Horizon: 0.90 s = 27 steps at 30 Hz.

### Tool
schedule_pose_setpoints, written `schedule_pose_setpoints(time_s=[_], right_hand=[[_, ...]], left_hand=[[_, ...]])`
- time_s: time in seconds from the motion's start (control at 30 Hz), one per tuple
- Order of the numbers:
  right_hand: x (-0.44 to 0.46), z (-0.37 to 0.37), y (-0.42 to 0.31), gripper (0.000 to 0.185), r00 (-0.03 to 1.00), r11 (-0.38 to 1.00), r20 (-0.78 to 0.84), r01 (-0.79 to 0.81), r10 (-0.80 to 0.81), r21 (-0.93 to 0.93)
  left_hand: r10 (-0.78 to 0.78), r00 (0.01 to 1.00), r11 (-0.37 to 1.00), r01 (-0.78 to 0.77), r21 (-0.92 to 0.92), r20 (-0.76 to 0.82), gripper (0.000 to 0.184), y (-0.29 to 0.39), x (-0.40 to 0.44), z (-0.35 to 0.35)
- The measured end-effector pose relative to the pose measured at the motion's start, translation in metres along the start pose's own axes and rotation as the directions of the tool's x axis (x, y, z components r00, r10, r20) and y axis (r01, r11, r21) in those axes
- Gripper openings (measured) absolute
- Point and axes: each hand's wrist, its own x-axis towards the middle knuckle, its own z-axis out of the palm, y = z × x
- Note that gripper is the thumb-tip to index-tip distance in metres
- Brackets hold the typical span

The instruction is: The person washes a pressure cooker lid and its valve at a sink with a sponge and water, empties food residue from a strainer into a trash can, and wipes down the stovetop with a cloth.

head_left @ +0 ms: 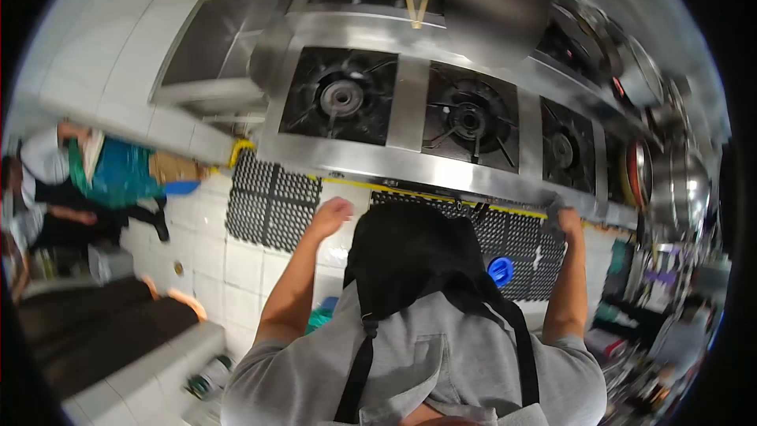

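Observation:
My left hand (334, 217) hangs in front of the stove over the floor, its fingers loosely stretched and holding nothing. Closed around a grey cloth (552, 213), my right hand (568, 219) is at the stove's front edge on the right. The steel stove (406, 106) runs across in front of me. Its bare burners show: a left burner (341, 99), a middle burner (471, 120) and a right burner (562, 148). Part of the cloth is hidden by my fingers.
A round dark pan (495, 9) and wooden sticks (415, 8) are at the back. A steel sink (217, 39) is left, steel bowls (680, 189) right. Black perforated mats (268, 201) cover part of the floor. A person (59, 181) stands far left.

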Motion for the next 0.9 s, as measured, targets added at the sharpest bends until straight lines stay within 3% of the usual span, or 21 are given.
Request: schedule_pose_setpoints(time_s=[0.03,0.1,0.13,0.17,0.2,0.23,0.27,0.33,0.37,0.4,0.47,0.5,0.53,0.57,0.63,0.7,0.77,0.83,0.9], right_hand=[[-0.009,-0.005,-0.002,0.024,0.980,0.848,0.006,-0.177,0.201,0.499],[-0.079,0.006,-0.095,0.023,0.992,0.584,-0.022,-0.055,0.123,0.810],[-0.069,0.044,-0.068,0.024,0.994,0.506,0.042,-0.087,0.099,0.858],[-0.105,0.041,-0.114,0.031,0.998,0.567,0.047,-0.057,0.033,0.821],[-0.110,0.064,-0.122,0.040,0.978,0.566,0.134,-0.201,0.157,0.800],[-0.134,0.058,-0.154,0.048,0.977,0.625,0.162,-0.212,0.136,0.751],[-0.131,0.073,-0.152,0.053,0.973,0.621,0.226,-0.148,-0.048,0.770],[-0.140,0.090,-0.162,0.051,0.977,0.691,0.177,-0.049,-0.115,0.721],[-0.152,0.076,-0.171,0.052,0.923,0.521,0.273,-0.099,-0.270,0.848],[-0.152,0.079,-0.162,0.053,0.936,0.537,0.208,-0.024,-0.285,0.843],[-0.156,0.081,-0.146,0.055,0.947,0.538,0.126,0.055,-0.295,0.841],[-0.159,0.078,-0.136,0.060,0.938,0.467,0.120,0.049,-0.326,0.883],[-0.162,0.071,-0.127,0.066,0.926,0.396,0.114,0.042,-0.360,0.917],[-0.172,0.054,-0.125,0.075,0.927,0.434,0.095,0.078,-0.363,0.898],[-0.162,0.059,-0.099,0.076,0.914,0.552,-0.090,0.314,-0.395,0.772],[-0.164,0.041,-0.079,0.073,0.930,0.616,-0.096,0.309,-0.354,0.725],[-0.167,0.018,-0.062,0.071,0.961,0.639,0.100,0.092,-0.258,0.764],[-0.160,0.013,-0.037,0.065,0.965,0.626,0.058,0.119,-0.255,0.770],[-0.153,0.004,-0.015,0.056,0.975,0.823,0.153,0.046,-0.160,0.567]], left_hand=[[0.141,0.984,0.985,-0.150,0.088,0.107,0.034,0.016,0.021,0.015],[0.245,0.943,0.887,-0.312,0.341,0.226,0.058,0.120,0.006,0.061],[0.387,0.871,0.762,-0.488,0.427,0.304,0.072,0.150,0.005,0.085],[0.506,0.763,0.601,-0.646,0.470,0.402,0.086,0.175,0.002,0.108],[0.527,0.673,0.522,-0.738,0.427,0.518,0.091,0.201,-0.003,0.133],[0.538,0.571,0.443,-0.818,0.368,0.621,0.097,0.222,-0.010,0.158],[0.556,0.480,0.382,-0.873,0.304,0.679,0.095,0.233,-0.015,0.181],[0.498,0.372,0.294,-0.922,0.251,0.783,0.086,0.230,-0.014,0.215],[0.444,0.333,0.292,-0.932,0.216,0.832,0.080,0.226,-0.008,0.229],[0.440,0.302,0.269,-0.943,0.197,0.846,0.080,0.222,-0.004,0.241],[0.438,0.356,0.350,-0.913,0.208,0.825,0.068,0.218,-0.003,0.259],[0.434,0.339,0.334,-0.921,0.201,0.835,0.068,0.217,-0.001,0.268],[0.438,0.383,0.380,-0.899,0.219,0.813,0.065,0.218,0.001,0.277],[0.442,0.428,0.428,-0.873,0.234,0.788,0.063,0.219,0.003,0.288],[0.448,0.382,0.406,-0.893,0.197,0.809,0.066,0.229,0.004,0.311],[0.346,0.432,0.478,-0.845,0.240,0.833,0.070,0.249,-0.011,0.335],[0.340,0.398,0.458,-0.861,0.220,0.852,0.074,0.250,-0.011,0.363],[0.339,0.454,0.419,-0.857,0.300,0.824,0.074,0.248,-0.012,0.395],[0.362,0.464,0.400,-0.861,0.315,0.808,0.066,0.241,-0.006,0.424]])
